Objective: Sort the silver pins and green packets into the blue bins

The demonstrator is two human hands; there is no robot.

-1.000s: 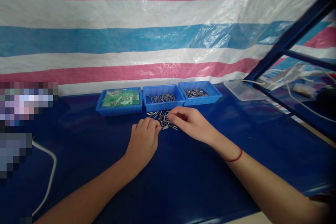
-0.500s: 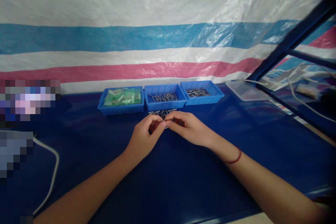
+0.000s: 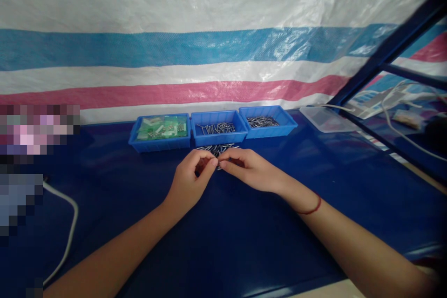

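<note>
My left hand [image 3: 193, 171] and my right hand [image 3: 247, 167] meet fingertip to fingertip in front of the middle bin. Thumb and fingers are pinched together on both, and whatever lies between the tips is too small and hidden to name. Just beyond and beneath the fingers, a pile of thin metal pins [image 3: 223, 148] rests on the dark blue table [image 3: 223, 233]. The middle blue bin [image 3: 219, 138] contains more slim metal pieces [image 3: 223, 128]. In the right blue bin [image 3: 272, 130] is a heap of short metal pins [image 3: 262, 122].
At left, a blue bin [image 3: 160, 145] contains green plastic bags [image 3: 153, 126] with small parts. A translucent lid [image 3: 326, 121] lies right of the bins. A white cable [image 3: 74, 223] curves along the left side. Behind hangs a striped tarp [image 3: 216, 49]; a dark metal frame [image 3: 380, 63] stands at right.
Both hands keep their pinched pose, with the fingertips shifted very slightly. A little more of the pin pile shows between them. The whole view has moved slightly.
</note>
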